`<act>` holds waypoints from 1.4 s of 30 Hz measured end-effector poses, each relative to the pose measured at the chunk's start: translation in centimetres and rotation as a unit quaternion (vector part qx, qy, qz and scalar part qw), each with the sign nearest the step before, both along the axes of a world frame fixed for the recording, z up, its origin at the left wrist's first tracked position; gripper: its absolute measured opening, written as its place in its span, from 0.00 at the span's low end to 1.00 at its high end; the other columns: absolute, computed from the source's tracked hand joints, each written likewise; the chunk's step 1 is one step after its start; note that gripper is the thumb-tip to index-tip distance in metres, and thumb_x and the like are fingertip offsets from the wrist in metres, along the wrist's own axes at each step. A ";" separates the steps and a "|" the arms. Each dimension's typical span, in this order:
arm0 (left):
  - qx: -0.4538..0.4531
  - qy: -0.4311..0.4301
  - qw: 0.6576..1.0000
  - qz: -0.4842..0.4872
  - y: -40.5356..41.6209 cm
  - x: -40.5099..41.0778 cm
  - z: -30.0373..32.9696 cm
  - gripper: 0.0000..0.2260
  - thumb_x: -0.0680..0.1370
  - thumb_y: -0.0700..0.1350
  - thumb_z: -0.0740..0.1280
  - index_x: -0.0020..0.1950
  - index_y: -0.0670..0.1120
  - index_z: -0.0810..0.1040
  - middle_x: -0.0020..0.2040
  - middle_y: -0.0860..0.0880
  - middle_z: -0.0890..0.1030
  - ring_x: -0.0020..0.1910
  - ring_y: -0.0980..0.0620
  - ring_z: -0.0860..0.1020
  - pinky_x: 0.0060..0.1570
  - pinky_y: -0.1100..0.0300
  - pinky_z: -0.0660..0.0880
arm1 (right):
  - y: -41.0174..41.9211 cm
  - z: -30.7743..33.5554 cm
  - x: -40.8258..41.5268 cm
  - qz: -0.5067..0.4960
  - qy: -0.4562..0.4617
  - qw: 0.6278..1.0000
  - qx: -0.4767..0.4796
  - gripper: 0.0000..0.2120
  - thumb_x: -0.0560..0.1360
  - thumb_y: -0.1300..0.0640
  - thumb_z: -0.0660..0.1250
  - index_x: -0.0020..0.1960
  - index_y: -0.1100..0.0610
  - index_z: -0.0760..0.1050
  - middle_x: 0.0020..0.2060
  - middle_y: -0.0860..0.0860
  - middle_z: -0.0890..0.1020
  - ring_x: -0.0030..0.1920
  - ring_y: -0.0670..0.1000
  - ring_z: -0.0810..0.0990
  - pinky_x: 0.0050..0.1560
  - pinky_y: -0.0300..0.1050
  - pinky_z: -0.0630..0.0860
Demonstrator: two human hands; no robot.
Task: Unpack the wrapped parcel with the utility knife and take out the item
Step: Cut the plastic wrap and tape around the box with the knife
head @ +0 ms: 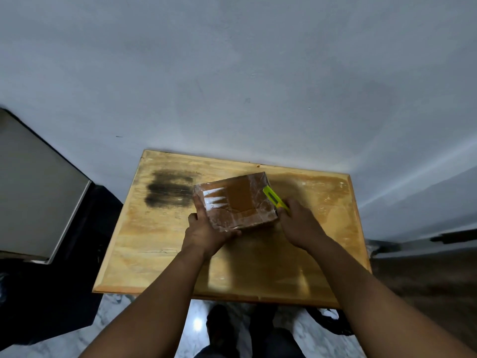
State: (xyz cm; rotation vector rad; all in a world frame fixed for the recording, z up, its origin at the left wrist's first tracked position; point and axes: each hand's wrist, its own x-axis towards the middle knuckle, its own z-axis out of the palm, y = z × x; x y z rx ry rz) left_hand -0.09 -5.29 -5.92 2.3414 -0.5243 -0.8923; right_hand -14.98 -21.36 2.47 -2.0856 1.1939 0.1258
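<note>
Head view shows the parcel (236, 201), a brown carton under clear film, lying flat on the wooden table (160, 257), toward its far side, and held between both hands. Left hand (204, 229) grips the parcel's near-left corner: its fingers (199, 202) run up along the left face and the thumb reaches under the near edge, so this hand is closed on the parcel and steadies it. Right hand (299, 223) is wrapped round the handle of the utility knife (274, 198), a yellow-green tool, and sits just beside the parcel's near-right corner. Knife body points away from that hand, forward and slightly to the left, and lies along the parcel's right edge, touching or nearly touching the film there. Blade itself is too small to make out, so I cannot tell whether it is extended or already in the wrap. Governing relation: the parcel lies directly left of the knife grip, and the knife's long axis runs parallel to the parcel's right side, front to back. In my judgement the cut would follow that edge, and the right hand is the only one placed to make it. Left hand lies on the opposite side of the parcel from the blade, clear of that line. Film appears intact over the top face; the item is not visible.
</note>
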 end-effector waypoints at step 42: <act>-0.153 -0.005 0.984 -0.088 1.3 5.3 -2.7 0.69 0.55 0.71 0.79 0.79 0.62 0.34 0.80 0.48 0.61 0.75 0.44 0.67 0.68 0.43 0.72 | -1.7 -4.6 2.0 -0.062 -0.045 0.996 -0.041 0.14 0.82 0.52 0.56 0.65 0.56 0.67 0.46 0.56 0.76 0.37 0.54 0.74 0.33 0.45 0.65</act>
